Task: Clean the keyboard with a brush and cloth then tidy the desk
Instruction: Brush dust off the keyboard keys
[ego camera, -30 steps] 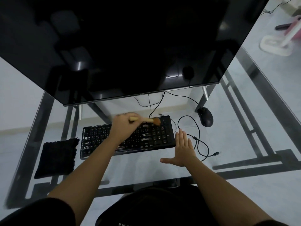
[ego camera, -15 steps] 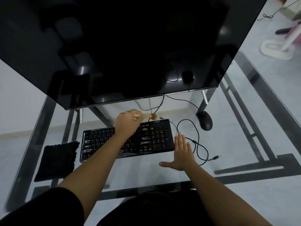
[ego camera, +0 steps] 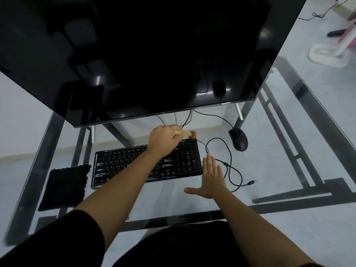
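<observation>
A black keyboard [ego camera: 123, 162] lies on the glass desk [ego camera: 279, 155] below the big dark monitor. My left hand [ego camera: 163, 141] reaches across it and grips a small wooden brush [ego camera: 187, 134], whose bristles sit at the keyboard's far right corner. My right hand [ego camera: 212, 176] lies flat on the glass with straight fingers, right against the keyboard's right end. A black cloth [ego camera: 64, 186] rests on the desk to the left of the keyboard.
A black mouse [ego camera: 238, 139] sits at the back right, its cable [ego camera: 229, 162] looping beside my right hand. The large monitor [ego camera: 144, 54] overhangs the back of the desk. The desk's dark frame shows through the glass. A white and pink stand [ego camera: 327, 54] is on the floor, far right.
My left hand has carried the brush from the keys on the right toward the far right corner. My right hand has stayed flat beside the keyboard.
</observation>
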